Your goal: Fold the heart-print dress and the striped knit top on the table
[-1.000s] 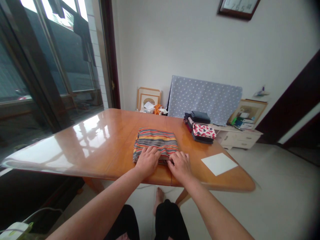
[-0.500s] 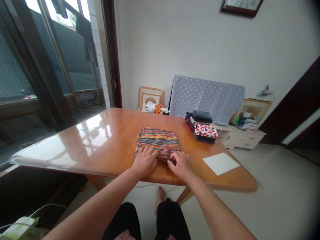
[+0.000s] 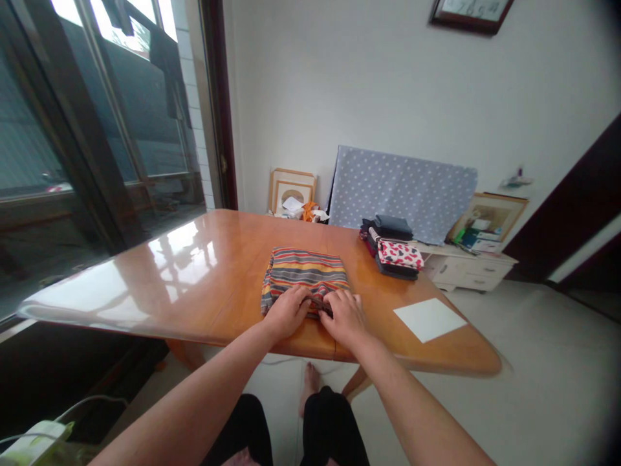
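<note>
On my head-camera feed, the folded striped cloth (image 3: 305, 277) lies flat on the orange wooden bench (image 3: 218, 239), near the bench's front edge, its red, yellow and grey bands running crosswise. The left hand (image 3: 287, 314) and right hand (image 3: 345, 317) rest side by side at the cloth's near edge, almost touching one another. The fingers (image 3: 295, 299) of both hands curl down onto the near fold, the left set on top of the cloth and the right set at its lower right corner; I cannot tell whether they are pinching the fabric or only pressing on it.

Beyond and to the right of the cloth, just apart from it, sits a stack of folded clothes (image 3: 388, 246), with a red-and-white heart-print cloth (image 3: 400, 255) on its front. A white sheet of paper (image 3: 429, 320) lies flat to the right of the cloth, well apart from it. Behind the cloth, past the far edge of the bench, a polka-dot board (image 3: 402, 193) leans against the wall, and framed pictures (image 3: 292, 189) stand to its left.
</note>
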Tool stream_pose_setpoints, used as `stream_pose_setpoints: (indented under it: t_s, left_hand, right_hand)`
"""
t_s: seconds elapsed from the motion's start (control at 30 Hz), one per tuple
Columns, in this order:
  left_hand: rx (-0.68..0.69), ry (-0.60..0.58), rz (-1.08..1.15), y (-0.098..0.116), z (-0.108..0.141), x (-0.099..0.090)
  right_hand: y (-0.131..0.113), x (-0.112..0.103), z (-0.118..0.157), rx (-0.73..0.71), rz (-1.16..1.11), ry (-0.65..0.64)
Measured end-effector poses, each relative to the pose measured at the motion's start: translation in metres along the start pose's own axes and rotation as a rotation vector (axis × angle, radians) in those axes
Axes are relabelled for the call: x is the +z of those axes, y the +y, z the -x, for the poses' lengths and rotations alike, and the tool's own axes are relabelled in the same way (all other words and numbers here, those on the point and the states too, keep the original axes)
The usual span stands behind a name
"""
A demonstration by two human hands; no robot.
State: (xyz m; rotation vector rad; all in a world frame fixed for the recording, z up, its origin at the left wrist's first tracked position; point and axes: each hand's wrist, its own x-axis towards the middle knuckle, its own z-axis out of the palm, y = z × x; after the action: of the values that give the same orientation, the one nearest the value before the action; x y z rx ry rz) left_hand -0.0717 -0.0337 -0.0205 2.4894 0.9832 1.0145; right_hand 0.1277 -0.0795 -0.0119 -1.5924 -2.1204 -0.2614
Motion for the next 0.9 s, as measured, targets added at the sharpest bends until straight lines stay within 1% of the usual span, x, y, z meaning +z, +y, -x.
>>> stream_pose_setpoints:
  t_s: [0.1, 0.23, 0.37, 0.5, 0.6, 0.7, 0.8, 0.9]
  left_hand:
    - [-0.008, 0.014, 0.017, -0.001, 0.001, 0.001]
    - [-0.059, 0.018, -0.053, -0.001, 0.003, 0.004]
    - [-0.112, -0.010, -0.171, 0.001, 0.004, 0.005]
    - [-0.120, -0.058, -0.285, 0.008, 0.004, 0.001]
    - [-0.103, -0.079, -0.415, 0.015, 0.007, -0.007]
    - [-0.083, -0.048, -0.523, 0.017, 0.012, -0.019]
    - [-0.117, -0.010, -0.575, 0.013, 0.019, -0.035]
    - [-0.174, 0.008, -0.615, 0.006, 0.028, -0.051]
  right_hand:
    - [-0.005, 0.000, -0.003, 0.020, 0.037, 0.007]
    - [-0.009, -0.001, -0.003, 0.043, 0.093, 0.016]
    - [-0.002, -0.003, 0.004, 0.005, 0.059, -0.080]
    - [0.008, -0.008, 0.013, -0.060, 0.001, -0.168]
    - [0.010, -0.016, 0.014, -0.057, -0.025, -0.211]
    - [0.009, -0.023, 0.007, -0.033, -0.019, -0.236]
    - [0.007, -0.027, -0.003, -0.005, -0.001, -0.263]
    - [0.007, -0.026, -0.009, -0.004, 0.006, -0.289]
